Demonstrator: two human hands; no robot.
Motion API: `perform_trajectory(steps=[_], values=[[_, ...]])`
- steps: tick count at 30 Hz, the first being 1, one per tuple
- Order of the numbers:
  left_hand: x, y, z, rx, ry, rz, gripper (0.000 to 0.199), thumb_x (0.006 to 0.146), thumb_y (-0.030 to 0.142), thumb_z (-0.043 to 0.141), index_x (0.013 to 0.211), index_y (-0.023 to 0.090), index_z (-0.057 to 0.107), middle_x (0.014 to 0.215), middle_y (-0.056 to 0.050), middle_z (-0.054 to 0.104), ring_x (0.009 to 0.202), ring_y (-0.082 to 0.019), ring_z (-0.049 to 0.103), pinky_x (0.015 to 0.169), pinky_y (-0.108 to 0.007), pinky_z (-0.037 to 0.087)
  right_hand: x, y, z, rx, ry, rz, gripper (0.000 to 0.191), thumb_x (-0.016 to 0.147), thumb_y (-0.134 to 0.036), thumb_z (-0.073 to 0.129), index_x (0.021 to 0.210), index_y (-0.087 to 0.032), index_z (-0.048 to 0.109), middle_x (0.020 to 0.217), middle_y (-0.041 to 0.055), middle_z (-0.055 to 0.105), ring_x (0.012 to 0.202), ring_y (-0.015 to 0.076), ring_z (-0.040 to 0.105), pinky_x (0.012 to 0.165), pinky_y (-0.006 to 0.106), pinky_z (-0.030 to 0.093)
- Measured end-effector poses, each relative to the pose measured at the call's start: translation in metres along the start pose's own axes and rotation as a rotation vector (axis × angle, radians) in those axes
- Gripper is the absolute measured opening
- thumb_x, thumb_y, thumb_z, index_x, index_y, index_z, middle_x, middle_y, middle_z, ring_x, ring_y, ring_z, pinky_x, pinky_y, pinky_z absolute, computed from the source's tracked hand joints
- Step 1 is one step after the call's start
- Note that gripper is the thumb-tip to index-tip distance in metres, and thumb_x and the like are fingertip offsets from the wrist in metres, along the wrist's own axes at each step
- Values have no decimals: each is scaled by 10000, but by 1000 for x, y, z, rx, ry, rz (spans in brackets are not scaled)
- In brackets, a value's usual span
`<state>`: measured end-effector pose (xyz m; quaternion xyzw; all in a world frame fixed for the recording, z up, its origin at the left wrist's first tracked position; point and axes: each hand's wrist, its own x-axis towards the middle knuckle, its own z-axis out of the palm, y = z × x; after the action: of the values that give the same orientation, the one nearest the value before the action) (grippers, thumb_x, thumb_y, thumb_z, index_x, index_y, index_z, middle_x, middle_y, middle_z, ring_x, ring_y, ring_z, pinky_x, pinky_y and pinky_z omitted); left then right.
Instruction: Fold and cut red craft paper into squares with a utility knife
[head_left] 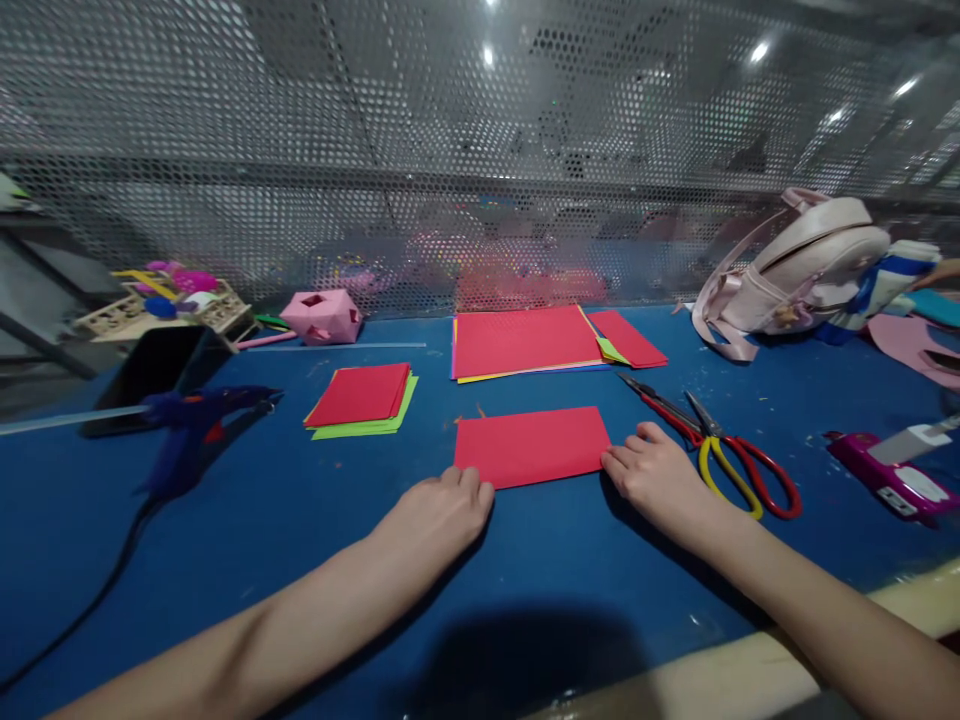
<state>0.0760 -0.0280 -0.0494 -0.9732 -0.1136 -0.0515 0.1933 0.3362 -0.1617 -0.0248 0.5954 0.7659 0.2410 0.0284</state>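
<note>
A red paper rectangle [534,447] lies flat on the blue table in front of me. My left hand [454,503] is closed at its lower left corner, fingers curled and pressed together on the edge. At the right edge, my right hand [651,470] pinches the paper's lower right corner with curled fingers. Both thumbs are largely hidden. Just right of that hand lie scissors [727,450] with one red and one yellow handle. Behind the rectangle rests a stack of large coloured sheets [525,340], red on top.
Small red and green squares [364,395] are piled at left, near a blue glue gun [187,420] with its cord. A pink paper polyhedron [322,316] and a black box [161,370] stand behind. A pale backpack [814,265] and a magenta device [892,475] are at right. Perforated metal mesh [420,130] borders the back.
</note>
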Motion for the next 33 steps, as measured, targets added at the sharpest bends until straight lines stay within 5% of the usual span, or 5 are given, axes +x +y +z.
perform_trajectory(steps=[10, 15, 20, 29, 33], values=[[4, -13, -31, -116, -65, 46, 192, 788, -18, 507, 817, 146, 602, 793, -92, 632, 742, -245, 622, 641, -371, 529, 0, -15, -22, 131, 9, 95, 189, 891, -175, 534, 915, -109, 710, 946, 132, 741, 802, 249, 635, 750, 422, 386], [20, 20, -42, -469, 175, 52, 282, 942, 291, 528, 1164, 125, 582, 1203, -147, 639, 1110, -247, 610, 939, -370, 526, 11, -46, -16, 478, 122, 53, 386, 964, -292, 461, 1265, -94, 598, 1301, 169, 630, 1157, 268, 590, 954, 435, 474], [16, 41, -28, -477, 41, 49, 317, 971, 349, 475, 1154, 117, 590, 1263, -171, 621, 1190, -275, 588, 993, -406, 503, 8, -57, -6, 502, 31, -62, 517, 982, -382, 439, 1307, 1, 562, 1340, 241, 579, 1271, 320, 535, 1054, 466, 451], [18, 35, -48, -308, -127, -40, 400, 942, 460, 514, 1117, 114, 615, 982, -154, 668, 881, -286, 662, 753, -419, 575, -11, -52, -12, 121, -195, 209, 795, 864, -637, 538, 1277, 40, 585, 1217, 330, 619, 1116, 408, 633, 890, 488, 553], [17, 31, -43, -200, -54, -84, 383, 949, 453, 495, 1043, 116, 650, 836, -135, 656, 784, -297, 655, 666, -439, 570, -8, -50, -19, 64, -227, 326, 812, 849, -640, 558, 1225, 78, 608, 1092, 353, 666, 1004, 433, 670, 810, 535, 562]])
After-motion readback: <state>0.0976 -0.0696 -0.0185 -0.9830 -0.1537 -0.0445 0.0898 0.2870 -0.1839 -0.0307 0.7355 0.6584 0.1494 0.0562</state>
